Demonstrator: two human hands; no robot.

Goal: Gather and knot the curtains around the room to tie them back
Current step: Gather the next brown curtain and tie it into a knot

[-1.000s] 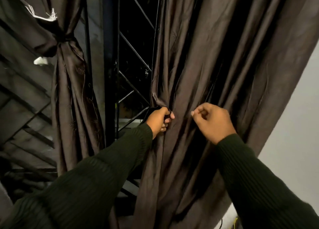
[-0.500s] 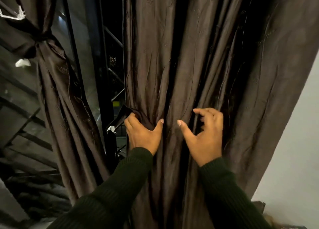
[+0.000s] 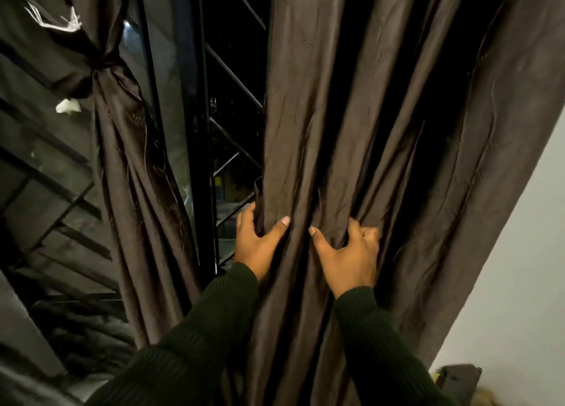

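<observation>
I count two dark brown satin curtains: one loose curtain (image 3: 382,130) and one knotted curtain (image 3: 122,124). I see two hands, left hand (image 3: 258,243) and right hand (image 3: 348,257), and one white wall (image 3: 519,268)

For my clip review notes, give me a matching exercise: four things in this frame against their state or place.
Things:
1. left hand
2. right hand
3. left curtain
4. grey wall

States or places:
A. already knotted
B. grips the curtain's window-side edge
C. far right, behind the fabric
D. bunches folds in the middle of the right curtain

Pairs: 1-B, 2-D, 3-A, 4-C
</observation>
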